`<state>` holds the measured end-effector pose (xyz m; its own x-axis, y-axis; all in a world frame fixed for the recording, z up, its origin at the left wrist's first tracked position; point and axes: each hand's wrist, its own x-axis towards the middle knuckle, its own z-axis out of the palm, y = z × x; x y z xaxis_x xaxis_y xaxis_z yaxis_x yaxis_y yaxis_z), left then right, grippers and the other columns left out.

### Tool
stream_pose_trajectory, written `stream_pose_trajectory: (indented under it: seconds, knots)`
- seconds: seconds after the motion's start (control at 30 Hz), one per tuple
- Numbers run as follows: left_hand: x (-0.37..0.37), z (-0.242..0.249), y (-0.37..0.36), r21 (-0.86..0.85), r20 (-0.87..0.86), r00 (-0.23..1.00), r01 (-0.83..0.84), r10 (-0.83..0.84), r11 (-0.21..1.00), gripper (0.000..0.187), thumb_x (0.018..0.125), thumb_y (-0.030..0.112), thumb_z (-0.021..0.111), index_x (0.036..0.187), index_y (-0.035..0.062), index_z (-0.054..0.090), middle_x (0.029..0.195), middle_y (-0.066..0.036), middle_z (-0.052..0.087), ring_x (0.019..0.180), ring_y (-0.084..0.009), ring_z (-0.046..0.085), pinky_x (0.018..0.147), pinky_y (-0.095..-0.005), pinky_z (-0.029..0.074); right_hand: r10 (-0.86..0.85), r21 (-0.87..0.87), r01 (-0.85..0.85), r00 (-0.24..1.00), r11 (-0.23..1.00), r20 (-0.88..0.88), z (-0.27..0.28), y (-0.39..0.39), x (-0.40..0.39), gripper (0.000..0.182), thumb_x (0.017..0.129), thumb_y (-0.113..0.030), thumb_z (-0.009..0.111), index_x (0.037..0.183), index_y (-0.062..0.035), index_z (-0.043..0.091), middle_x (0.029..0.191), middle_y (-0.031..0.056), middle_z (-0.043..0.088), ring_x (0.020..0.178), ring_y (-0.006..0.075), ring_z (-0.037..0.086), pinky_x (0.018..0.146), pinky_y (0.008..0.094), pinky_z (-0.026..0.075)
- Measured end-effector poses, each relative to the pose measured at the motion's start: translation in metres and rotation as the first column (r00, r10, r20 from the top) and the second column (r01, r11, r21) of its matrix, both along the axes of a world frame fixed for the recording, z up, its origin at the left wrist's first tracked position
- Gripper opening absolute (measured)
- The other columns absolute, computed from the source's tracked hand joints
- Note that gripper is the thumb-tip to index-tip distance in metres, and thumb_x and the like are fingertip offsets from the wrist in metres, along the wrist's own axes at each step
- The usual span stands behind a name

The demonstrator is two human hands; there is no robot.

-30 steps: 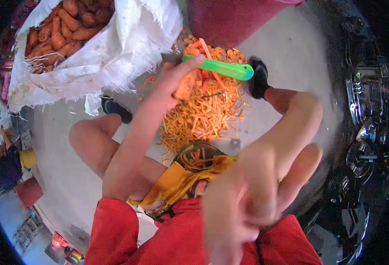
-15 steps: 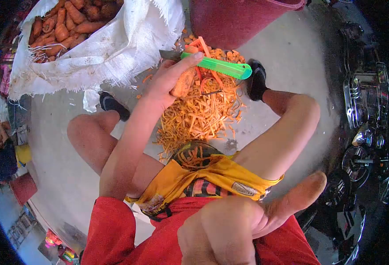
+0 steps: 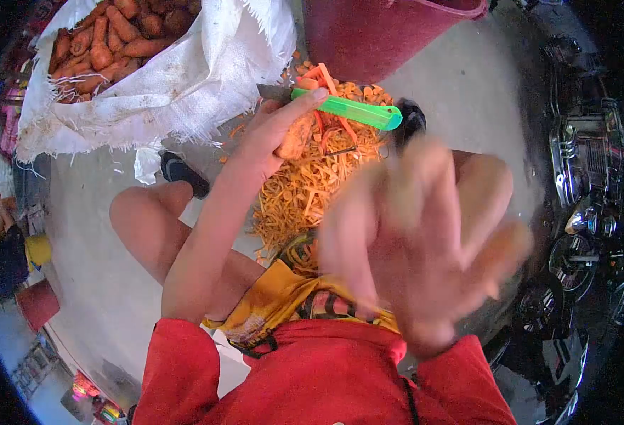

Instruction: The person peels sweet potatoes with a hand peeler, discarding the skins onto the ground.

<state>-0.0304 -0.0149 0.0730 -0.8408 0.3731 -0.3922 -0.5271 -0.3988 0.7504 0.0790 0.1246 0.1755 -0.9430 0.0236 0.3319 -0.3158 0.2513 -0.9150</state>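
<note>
My left hand (image 3: 266, 134) is closed around a carrot (image 3: 297, 139) and a green-handled utility knife (image 3: 365, 112). The thumb presses along the handle, and the dark blade points left. Both are over a heap of orange peelings (image 3: 291, 205) on the floor between my legs. My right hand (image 3: 422, 234), smeared by motion, is raised close to the camera above my right thigh. Its fingers look spread, with nothing visible between them. Part of the heap is hidden behind it. Bright orange-red strips (image 3: 326, 78) show just beyond the knife.
A white woven sack (image 3: 184, 88) with many carrots (image 3: 103, 46) stands at the upper left. Beside it is a large dark-red tub (image 3: 383, 32). Parked motorcycles (image 3: 574, 262) line the right side. A yellow container (image 3: 38, 249) and a red bucket (image 3: 38, 304) are at far left.
My right hand has swung forward from near my chest to over my right thigh, its fingers spreading. My left hand, with knife and carrot, has hardly moved.
</note>
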Motion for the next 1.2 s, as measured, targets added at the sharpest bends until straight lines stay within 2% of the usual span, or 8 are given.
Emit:
stream_pose_trajectory:
  seconds: [0.07,0.17,0.4,0.53,0.63,0.73,0.83,1.2]
  knots:
    - [0.002,0.011,-0.005,0.009,0.025,0.992,0.126,-0.126,0.992,0.051,0.084,0.028,0.088,0.124,0.0038,0.067,0.119,-0.006,0.07,0.105,-0.0135,0.069,0.088,-0.0305,0.057,0.005,0.011,-0.005,1.0,1.0,-0.017,-0.003,0.028,-0.016,0.039,0.109,-0.042,0.047,0.126,-0.0078,0.056,0.114,0.0151,0.063,0.09,0.0272,0.069,0.08,0.0383,0.055]
    - [0.008,0.011,0.008,-0.083,0.003,1.0,0.027,-0.027,0.996,0.047,0.087,0.023,0.085,0.125,0.004,0.066,0.117,-0.005,0.071,0.102,-0.0136,0.069,0.085,-0.0302,0.058,-0.044,0.498,0.199,0.951,0.844,-0.305,-0.037,0.045,-0.068,0.036,0.107,-0.032,0.051,0.123,-0.0004,0.058,0.103,0.0194,0.065,0.092,0.0382,0.064,0.083,0.05,0.05]
    - [0.003,-0.004,0.011,0.049,-0.039,0.998,0.056,-0.054,0.997,0.051,0.093,0.032,0.08,0.13,0.0011,0.062,0.122,-0.007,0.068,0.108,-0.0178,0.068,0.089,-0.0363,0.059,0.16,0.524,-0.181,0.983,0.832,0.085,-0.058,0.046,-0.106,0.049,0.108,-0.044,0.044,0.116,-0.0019,0.067,0.098,0.026,0.066,0.1,0.0434,0.065,0.087,0.0484,0.051]
    - [0.003,0.004,0.012,0.096,0.039,0.999,-0.001,-0.003,0.995,0.059,0.093,0.041,0.079,0.132,0.0011,0.059,0.124,-0.009,0.068,0.107,-0.0192,0.069,0.09,-0.0373,0.059,0.196,0.333,-0.298,0.931,0.894,0.307,-0.062,0.052,-0.121,0.065,0.107,-0.055,0.04,0.112,0.0035,0.067,0.098,0.0263,0.07,0.092,0.0426,0.069,0.086,0.0459,0.052]
    - [-0.002,-0.002,0.018,0.131,0.161,0.987,0.004,-0.026,0.991,0.074,0.094,0.06,0.068,0.141,0.0054,0.052,0.124,-0.009,0.067,0.105,-0.0194,0.069,0.085,-0.0379,0.06,0.098,0.258,-0.16,0.966,0.953,0.238,-0.076,0.063,-0.131,0.06,0.104,-0.055,0.052,0.112,0.0022,0.069,0.096,0.0177,0.073,0.084,0.031,0.07,0.082,0.0424,0.054]
    - [-0.01,-0.008,0.013,0.163,0.18,0.982,0.031,-0.06,0.986,0.07,0.095,0.065,0.064,0.135,0.0093,0.055,0.112,-0.007,0.069,0.094,-0.0174,0.07,0.076,-0.0356,0.061,0.328,0.092,-0.377,0.884,0.922,0.333,-0.078,0.078,-0.141,0.044,0.098,-0.041,0.069,0.116,-0.0007,0.069,0.099,0.0075,0.073,0.082,0.0168,0.066,0.076,0.0353,0.054]
    - [-0.018,-0.012,0.004,0.095,0.191,0.977,0.072,-0.089,0.993,0.052,0.099,0.056,0.063,0.127,0.0118,0.059,0.105,-0.007,0.068,0.09,-0.0178,0.068,0.072,-0.0354,0.059,0.424,-0.039,-0.47,0.754,0.882,0.502,-0.076,0.095,-0.144,0.039,0.091,-0.018,0.079,0.125,-0.0052,0.062,0.098,0.0012,0.069,0.076,0.0083,0.061,0.061,0.0242,0.051]
    - [-0.024,-0.002,0.003,0.303,0.261,0.961,0.005,-0.089,0.953,0.033,0.106,0.036,0.053,0.119,0.0067,0.063,0.101,-0.009,0.069,0.082,-0.0213,0.066,0.065,-0.0369,0.056,0.253,-0.352,-0.152,0.932,0.923,0.259,-0.053,0.096,-0.123,0.036,0.097,-0.025,0.074,0.128,-0.0105,0.061,0.097,-0.0015,0.069,0.06,0.0038,0.063,0.046,0.0192,0.042]
